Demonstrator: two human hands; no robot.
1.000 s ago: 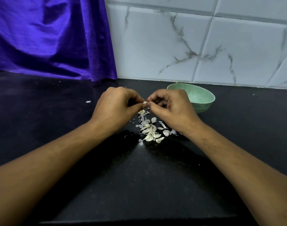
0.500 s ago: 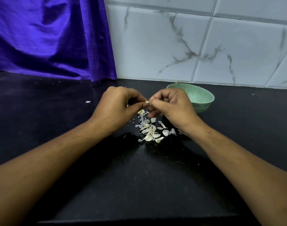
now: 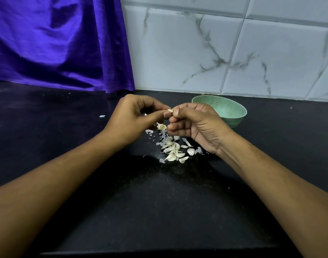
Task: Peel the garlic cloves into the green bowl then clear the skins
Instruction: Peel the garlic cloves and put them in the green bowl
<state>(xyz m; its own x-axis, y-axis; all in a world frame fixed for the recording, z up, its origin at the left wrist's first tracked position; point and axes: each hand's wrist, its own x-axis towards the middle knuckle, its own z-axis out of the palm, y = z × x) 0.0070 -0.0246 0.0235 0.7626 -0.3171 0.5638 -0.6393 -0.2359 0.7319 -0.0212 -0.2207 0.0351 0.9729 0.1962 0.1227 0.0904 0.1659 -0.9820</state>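
A small pale garlic clove [image 3: 170, 110] is pinched between the fingertips of both hands, just above the black counter. My left hand [image 3: 130, 120] grips it from the left with thumb and curled fingers. From the right, my right hand [image 3: 195, 125] pinches it, palm turned partly up. Below the hands lies a pile of garlic cloves and papery skins [image 3: 173, 150]. The green bowl [image 3: 227, 110] stands behind my right hand, near the wall; its inside looks bare where visible.
The black counter [image 3: 159, 202] runs to a marble-tiled wall [image 3: 234, 53] at the back. A purple cloth [image 3: 57, 43] hangs at the back left. One stray bit of skin [image 3: 102, 116] lies left of my left hand.
Both hands stay together over the pile. My right hand has turned its palm more upward while working at the clove. The pile and bowl have not moved.
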